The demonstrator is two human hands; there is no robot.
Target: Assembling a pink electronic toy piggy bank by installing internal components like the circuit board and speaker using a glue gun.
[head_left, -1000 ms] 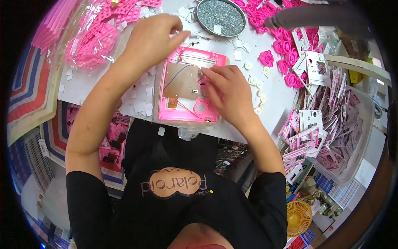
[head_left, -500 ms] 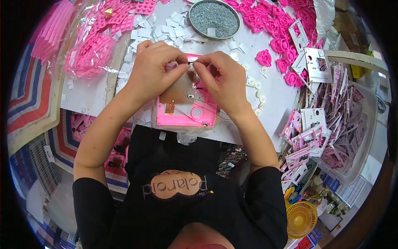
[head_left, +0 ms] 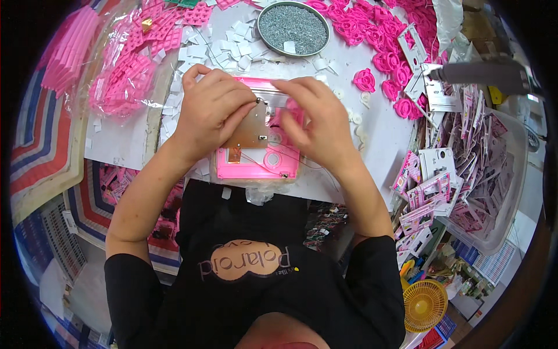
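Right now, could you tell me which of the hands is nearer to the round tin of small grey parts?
Right. The right hand sits just below the round tin, slightly to its right; the left hand is below too, but farther off to its left.
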